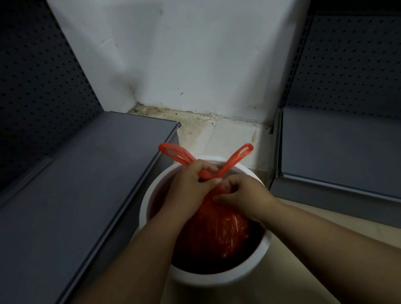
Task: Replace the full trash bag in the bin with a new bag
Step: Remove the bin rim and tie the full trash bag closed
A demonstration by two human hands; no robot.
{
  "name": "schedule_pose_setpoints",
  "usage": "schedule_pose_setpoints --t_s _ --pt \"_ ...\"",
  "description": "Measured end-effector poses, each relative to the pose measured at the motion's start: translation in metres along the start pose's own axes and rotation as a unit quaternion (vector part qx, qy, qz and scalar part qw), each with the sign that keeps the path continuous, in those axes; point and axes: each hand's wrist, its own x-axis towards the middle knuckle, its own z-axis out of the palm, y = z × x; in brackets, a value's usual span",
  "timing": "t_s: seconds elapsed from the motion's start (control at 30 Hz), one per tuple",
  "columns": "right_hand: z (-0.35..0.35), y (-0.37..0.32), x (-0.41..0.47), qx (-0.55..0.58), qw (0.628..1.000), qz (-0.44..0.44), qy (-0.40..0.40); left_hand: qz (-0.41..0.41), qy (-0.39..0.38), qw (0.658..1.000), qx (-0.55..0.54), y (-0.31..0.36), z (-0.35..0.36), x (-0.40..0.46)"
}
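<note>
Our forearms reach down over the white bin on the floor, between two grey shelves. We are tying the red bag, which sits inside the bin. To do it well, we should pull both handles evenly, cinch the knot low against the gathered neck, and keep the bag from tearing. Our left hand pinches the crossed handles; our right hand grips the neck just below. No new bag is in sight.

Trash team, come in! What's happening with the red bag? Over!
Both hands, left and right, gripping red bag at its neck, handles crossed. Bag inside white bin. Grey shelf close on the left.
</note>
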Motion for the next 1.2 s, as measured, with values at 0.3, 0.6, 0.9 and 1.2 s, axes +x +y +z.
schedule_pose_setpoints --t_s 0.3,0.6,0.9,1.2 --pt "-0.001 0.004 0.002 -0.077 0.995 -0.034 0.055 0.091 -0.05 0.971 0.214 -0.005 0.006 0.001" --pt "-0.004 0.003 -0.007 -0.181 0.972 -0.121 0.091 -0.012 -0.184 0.959 0.218 0.012 -0.011 -0.002" --pt "0.005 -0.005 -0.021 -0.31 0.929 -0.186 0.083 -0.101 -0.164 0.975 0.114 0.012 -0.013 0.003" --pt "0.008 0.015 -0.028 -0.36 0.92 -0.152 0.038 -0.008 -0.088 0.962 0.258 -0.003 -0.029 0.008"
